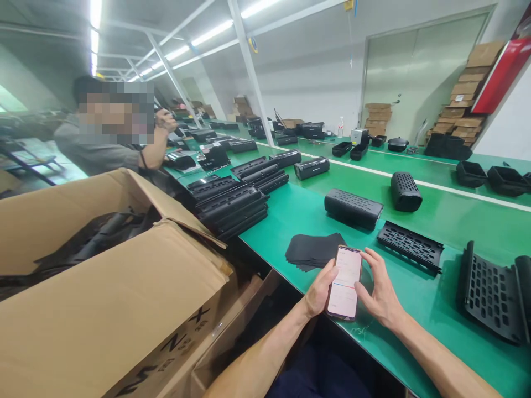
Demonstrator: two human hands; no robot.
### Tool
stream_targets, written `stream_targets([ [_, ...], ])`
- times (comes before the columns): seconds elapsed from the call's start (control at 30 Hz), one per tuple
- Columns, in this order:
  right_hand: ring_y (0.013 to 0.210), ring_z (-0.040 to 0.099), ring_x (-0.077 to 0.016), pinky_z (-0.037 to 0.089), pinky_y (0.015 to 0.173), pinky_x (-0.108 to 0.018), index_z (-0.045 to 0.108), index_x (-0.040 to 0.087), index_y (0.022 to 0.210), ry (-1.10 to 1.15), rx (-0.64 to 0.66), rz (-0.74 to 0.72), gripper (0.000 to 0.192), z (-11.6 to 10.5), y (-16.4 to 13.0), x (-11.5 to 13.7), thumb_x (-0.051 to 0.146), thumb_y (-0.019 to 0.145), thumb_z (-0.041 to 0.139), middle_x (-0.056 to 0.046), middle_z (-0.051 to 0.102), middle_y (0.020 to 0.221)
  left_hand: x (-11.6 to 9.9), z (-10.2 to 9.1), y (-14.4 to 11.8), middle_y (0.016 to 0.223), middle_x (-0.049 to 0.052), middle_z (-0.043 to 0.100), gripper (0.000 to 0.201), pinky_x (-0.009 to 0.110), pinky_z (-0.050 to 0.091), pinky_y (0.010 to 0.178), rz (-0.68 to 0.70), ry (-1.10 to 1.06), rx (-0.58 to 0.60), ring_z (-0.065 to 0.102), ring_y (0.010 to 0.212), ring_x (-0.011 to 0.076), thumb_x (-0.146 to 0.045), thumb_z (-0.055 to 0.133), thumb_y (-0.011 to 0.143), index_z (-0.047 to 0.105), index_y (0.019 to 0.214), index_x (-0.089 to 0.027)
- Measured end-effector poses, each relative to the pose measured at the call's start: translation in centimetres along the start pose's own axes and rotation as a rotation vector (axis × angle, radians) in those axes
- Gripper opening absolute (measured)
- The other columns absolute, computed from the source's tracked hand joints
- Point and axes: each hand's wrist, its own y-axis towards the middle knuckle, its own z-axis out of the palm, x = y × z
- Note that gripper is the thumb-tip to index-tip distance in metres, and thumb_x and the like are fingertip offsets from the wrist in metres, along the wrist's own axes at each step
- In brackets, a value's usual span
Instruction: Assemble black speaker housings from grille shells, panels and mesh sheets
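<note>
Here a smartphone with a lit pale screen is held over the near edge of a long green table. It is gripped along its left side by the left hand, whose fingers are curled round it; the right hand is spread open at the phone's right edge, with fingertips touching its rim and screen.

Just beyond the phone a loose pile of thin black sheets is laid flat on the table. Farther beyond the phone a black perforated speaker housing is set lying on its side, and a shorter rounded housing is stood to the right of that. To the right of the phone a flat black grille panel is laid, and a larger curved grille shell is placed well right of it, near the table edge.

Left of the phone an open cardboard box with dark parts inside is seen, and behind it stacks of long black housings are piled on the table. A white stripe is run along the table's length. Far beyond the box another person is seated with an arm raised. At the back wall flattened brown cartons are stacked beside a pale double door, and fluorescent tubes are lit along the ceiling.
</note>
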Motion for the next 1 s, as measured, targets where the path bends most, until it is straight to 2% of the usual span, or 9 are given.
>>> stream_targets([
  [0.23, 0.153, 0.037, -0.037, 0.039, 0.12, -0.065, 0.032, 0.03, 0.156, -0.001, 0.01, 0.013, 0.062, 0.0, -0.1, 0.0, 0.033, 0.098, 0.055, -0.016, 0.035, 0.162, 0.0, -0.1, -0.1, 0.115, 0.012, 0.074, 0.05, 0.031, 0.052, 0.083, 0.005, 0.003, -0.001, 0.068, 0.093, 0.0215, -0.054, 0.067, 0.095, 0.066, 0.128, -0.016],
  [0.47, 0.156, 0.03, -0.0363, 0.037, 0.121, -0.065, 0.026, 0.033, 0.16, 0.006, 0.082, -0.004, 0.069, -0.4, 0.0, 0.5, 0.031, 0.099, 0.056, -0.014, 0.029, 0.166, 0.0, -0.1, -0.2, 0.116, 0.013, 0.074, 0.047, 0.031, 0.054, 0.08, -0.009, -0.033, -0.01, 0.071, 0.094, 0.0228, -0.051, 0.065, 0.097, 0.064, 0.128, -0.016],
  [0.7, 0.161, 0.02, -0.0387, 0.034, 0.123, -0.066, 0.014, 0.033, 0.166, -0.027, 0.177, -0.042, 0.08, -0.8, 0.0, 0.5, 0.034, 0.099, 0.057, -0.014, 0.016, 0.173, 0.0, 0.2, -0.3, 0.115, 0.014, 0.075, 0.055, 0.041, 0.06, 0.081, -0.004, -0.068, 0.003, 0.076, 0.089, 0.0281, -0.055, 0.064, 0.096, 0.057, 0.136, -0.017],
  [1.0, 0.164, 0.004, -0.0398, 0.029, 0.123, -0.068, -0.004, 0.032, 0.169, -0.088, 0.301, -0.096, 0.097, -1.2, 0.0, 0.2, 0.034, 0.096, 0.059, -0.011, -0.006, 0.178, 0.1, 0.2, -0.1, 0.111, 0.015, 0.077, 0.058, 0.039, 0.061, 0.078, 0.042, -0.062, -0.032, 0.077, 0.09, 0.0292, -0.059, 0.064, 0.095, 0.059, 0.134, -0.015],
])
